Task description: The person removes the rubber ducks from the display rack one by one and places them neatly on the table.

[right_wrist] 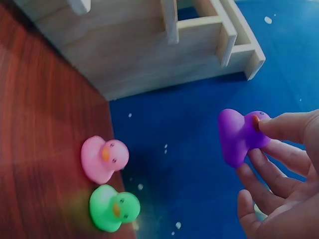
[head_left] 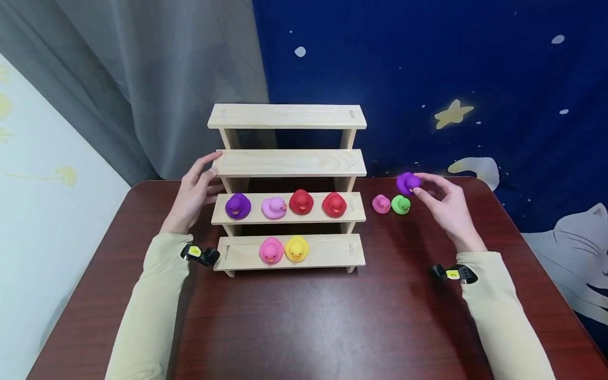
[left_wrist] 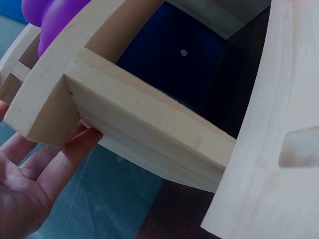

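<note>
A stepped wooden shelf stand [head_left: 290, 163] stands on the table. My left hand [head_left: 192, 192] holds its left side by a shelf end; in the left wrist view, fingers [left_wrist: 70, 159] reach under the board against the side panel. My right hand [head_left: 448, 206] pinches a purple rubber duck [head_left: 408, 183] above the table, right of the stand. Below that duck sit a pink duck [head_left: 381, 204] and a green duck [head_left: 401, 205]. On the second shelf from the bottom are a purple duck [head_left: 238, 206], a light pink duck [head_left: 274, 208] and two red ducks [head_left: 301, 202].
On the lowest shelf sit a pink duck [head_left: 271, 250] and a yellow duck [head_left: 296, 248], side by side. A dark red-brown table [head_left: 294, 322] lies underneath. Behind it hang a grey curtain [head_left: 190, 68] and a blue star-patterned cloth [head_left: 380, 68].
</note>
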Demonstrator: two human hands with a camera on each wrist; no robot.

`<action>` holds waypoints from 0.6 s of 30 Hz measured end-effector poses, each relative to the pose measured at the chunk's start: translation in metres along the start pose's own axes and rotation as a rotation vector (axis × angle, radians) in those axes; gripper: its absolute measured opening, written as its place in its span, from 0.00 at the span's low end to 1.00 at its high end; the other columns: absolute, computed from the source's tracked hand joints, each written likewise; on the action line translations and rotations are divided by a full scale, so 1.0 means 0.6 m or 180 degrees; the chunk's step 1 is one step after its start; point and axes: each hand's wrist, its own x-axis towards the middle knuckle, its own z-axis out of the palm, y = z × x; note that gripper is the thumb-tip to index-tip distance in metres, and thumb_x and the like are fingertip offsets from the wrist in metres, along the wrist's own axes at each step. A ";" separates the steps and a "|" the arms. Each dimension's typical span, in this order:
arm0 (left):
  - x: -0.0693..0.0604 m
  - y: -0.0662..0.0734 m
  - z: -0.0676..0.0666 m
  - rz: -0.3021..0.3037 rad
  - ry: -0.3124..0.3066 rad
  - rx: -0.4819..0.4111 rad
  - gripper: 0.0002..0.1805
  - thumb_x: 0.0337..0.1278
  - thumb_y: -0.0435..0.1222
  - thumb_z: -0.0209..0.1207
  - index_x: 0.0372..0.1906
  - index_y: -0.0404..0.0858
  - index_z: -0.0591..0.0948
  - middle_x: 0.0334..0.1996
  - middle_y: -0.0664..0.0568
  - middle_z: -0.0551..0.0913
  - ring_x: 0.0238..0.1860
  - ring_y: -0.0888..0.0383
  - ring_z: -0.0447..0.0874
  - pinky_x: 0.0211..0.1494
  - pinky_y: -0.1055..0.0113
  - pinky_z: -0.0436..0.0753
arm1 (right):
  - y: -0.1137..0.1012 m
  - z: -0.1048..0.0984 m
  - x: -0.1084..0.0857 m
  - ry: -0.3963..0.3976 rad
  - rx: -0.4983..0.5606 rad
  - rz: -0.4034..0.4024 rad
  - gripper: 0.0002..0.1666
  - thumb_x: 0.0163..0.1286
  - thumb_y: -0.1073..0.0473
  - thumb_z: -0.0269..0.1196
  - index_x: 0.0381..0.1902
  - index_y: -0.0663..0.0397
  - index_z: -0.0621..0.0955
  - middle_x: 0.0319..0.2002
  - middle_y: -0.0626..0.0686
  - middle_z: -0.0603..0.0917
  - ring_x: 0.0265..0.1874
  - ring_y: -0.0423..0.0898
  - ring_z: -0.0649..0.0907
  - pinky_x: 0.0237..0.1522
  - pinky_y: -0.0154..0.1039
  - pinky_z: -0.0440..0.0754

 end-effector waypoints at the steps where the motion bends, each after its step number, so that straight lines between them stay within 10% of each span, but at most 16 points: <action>1: 0.000 0.000 0.000 0.0006 -0.0013 -0.0022 0.23 0.74 0.45 0.45 0.71 0.58 0.66 0.70 0.35 0.58 0.59 0.32 0.70 0.40 0.65 0.83 | 0.004 -0.002 -0.001 0.0004 -0.0023 0.0007 0.22 0.67 0.63 0.64 0.58 0.65 0.78 0.47 0.44 0.81 0.42 0.35 0.80 0.44 0.23 0.76; 18: -0.001 0.002 0.001 0.0016 0.0006 0.0040 0.23 0.74 0.45 0.45 0.71 0.58 0.66 0.70 0.35 0.58 0.57 0.34 0.72 0.39 0.66 0.83 | 0.085 -0.037 0.010 -0.0165 -0.0234 0.0321 0.22 0.69 0.65 0.62 0.59 0.69 0.75 0.51 0.51 0.79 0.38 0.26 0.80 0.41 0.20 0.75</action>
